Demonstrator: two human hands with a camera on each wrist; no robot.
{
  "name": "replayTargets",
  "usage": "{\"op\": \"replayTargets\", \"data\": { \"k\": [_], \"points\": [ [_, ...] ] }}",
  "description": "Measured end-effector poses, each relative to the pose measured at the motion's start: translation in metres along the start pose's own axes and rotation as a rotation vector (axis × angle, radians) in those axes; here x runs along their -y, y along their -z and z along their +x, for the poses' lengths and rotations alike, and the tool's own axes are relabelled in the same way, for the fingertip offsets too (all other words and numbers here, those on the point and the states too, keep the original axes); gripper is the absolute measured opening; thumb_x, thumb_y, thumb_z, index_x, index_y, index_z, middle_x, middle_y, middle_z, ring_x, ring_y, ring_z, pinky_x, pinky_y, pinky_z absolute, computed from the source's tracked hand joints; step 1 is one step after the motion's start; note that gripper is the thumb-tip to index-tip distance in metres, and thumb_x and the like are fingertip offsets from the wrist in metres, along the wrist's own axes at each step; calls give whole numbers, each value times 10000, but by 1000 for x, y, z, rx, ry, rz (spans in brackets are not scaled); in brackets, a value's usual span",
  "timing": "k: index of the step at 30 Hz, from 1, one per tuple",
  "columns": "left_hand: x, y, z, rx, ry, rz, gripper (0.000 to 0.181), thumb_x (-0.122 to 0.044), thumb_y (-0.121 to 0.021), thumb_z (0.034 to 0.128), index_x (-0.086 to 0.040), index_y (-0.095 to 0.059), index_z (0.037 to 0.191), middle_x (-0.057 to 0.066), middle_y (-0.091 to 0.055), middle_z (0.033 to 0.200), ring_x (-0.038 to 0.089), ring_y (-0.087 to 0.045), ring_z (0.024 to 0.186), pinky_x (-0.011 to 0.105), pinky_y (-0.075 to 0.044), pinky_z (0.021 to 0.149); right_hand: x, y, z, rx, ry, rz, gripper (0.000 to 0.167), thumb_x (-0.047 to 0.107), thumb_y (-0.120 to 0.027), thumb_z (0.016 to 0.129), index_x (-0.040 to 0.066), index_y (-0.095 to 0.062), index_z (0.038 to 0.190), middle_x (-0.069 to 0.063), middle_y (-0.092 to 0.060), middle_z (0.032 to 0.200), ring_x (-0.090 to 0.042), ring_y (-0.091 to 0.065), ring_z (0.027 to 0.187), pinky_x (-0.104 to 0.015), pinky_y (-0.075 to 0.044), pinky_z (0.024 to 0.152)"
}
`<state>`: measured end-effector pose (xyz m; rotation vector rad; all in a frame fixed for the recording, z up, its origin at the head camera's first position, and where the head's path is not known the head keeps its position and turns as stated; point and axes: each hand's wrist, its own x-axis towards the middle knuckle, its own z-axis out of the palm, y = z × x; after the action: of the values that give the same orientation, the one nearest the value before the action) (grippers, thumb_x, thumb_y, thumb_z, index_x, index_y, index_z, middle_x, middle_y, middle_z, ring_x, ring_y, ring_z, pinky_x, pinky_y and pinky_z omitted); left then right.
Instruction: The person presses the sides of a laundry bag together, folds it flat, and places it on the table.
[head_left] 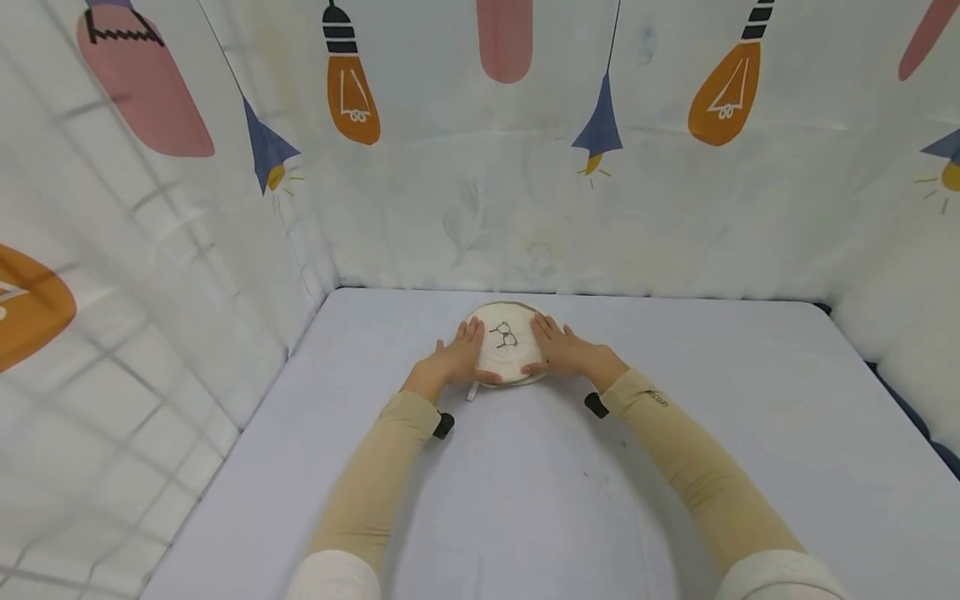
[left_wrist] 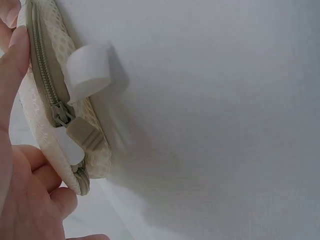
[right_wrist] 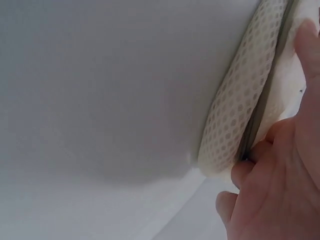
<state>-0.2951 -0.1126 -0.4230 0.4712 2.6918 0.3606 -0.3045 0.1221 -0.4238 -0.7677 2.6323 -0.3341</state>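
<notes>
A round cream mesh laundry bag [head_left: 506,360] with a small dark line-drawn animal on top lies toward the far edge of the table. My left hand [head_left: 459,354] rests on its left side and my right hand [head_left: 564,348] on its right, both with fingers extended. In the left wrist view, a zipper [left_wrist: 44,55] runs along the bag's rim; its tan pull tab [left_wrist: 84,134] hangs near a white fabric loop [left_wrist: 89,70]. The right wrist view shows the netted side wall [right_wrist: 245,85], with right-hand fingers touching the rim.
The bag sits on a white-covered table [head_left: 517,483]. Behind it hangs a white curtain [head_left: 465,192] printed with lamps and bulbs, and another panel [head_left: 112,333] with grid-like shadows stands at the left. A black wrist device [head_left: 596,406] is by the right sleeve.
</notes>
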Motion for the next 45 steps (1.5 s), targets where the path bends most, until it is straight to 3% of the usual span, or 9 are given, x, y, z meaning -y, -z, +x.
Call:
{"op": "replayTargets", "data": {
  "k": [16, 23, 32, 45],
  "points": [
    [-8, 3, 0, 59, 11, 42, 1151, -585, -650, 953, 15, 78, 1614, 173, 144, 1686, 350, 108, 1546, 691, -74, 1182, -6, -1, 2, 55, -32, -54, 984, 548, -469, 1059, -45, 104, 1597, -216, 160, 1674, -355, 125, 1546, -539, 31, 1236],
    [-6, 2, 4, 39, 6, 31, 1151, -581, -662, 947, 12, 63, 1617, 176, 123, 1690, 353, 97, 1548, 696, -76, 1179, -9, -2, 1, 25, -18, -31, 974, 525, -487, 1060, -53, 83, 1599, -220, 143, 1677, -364, 114, 1546, -549, 47, 1230],
    [2, 4, 8, -25, -24, -23, 1167, -581, -701, 918, 0, 21, 1627, 173, 82, 1696, 348, 69, 1552, 689, -80, 1182, -16, -1, 4, -84, 39, -37, 963, 513, -517, 1052, -64, 19, 1605, -232, 62, 1685, -391, 48, 1549, -580, 31, 1225],
    [15, 2, -4, -71, -79, -68, 1085, -552, -658, 963, -8, 0, 1631, 172, 70, 1692, 369, 41, 1554, 693, -73, 1178, -19, -1, -3, -121, 68, -1, 927, 519, -503, 1054, -6, 3, 1626, -195, 64, 1693, -405, 44, 1547, -578, 23, 1227]
  ]
}}
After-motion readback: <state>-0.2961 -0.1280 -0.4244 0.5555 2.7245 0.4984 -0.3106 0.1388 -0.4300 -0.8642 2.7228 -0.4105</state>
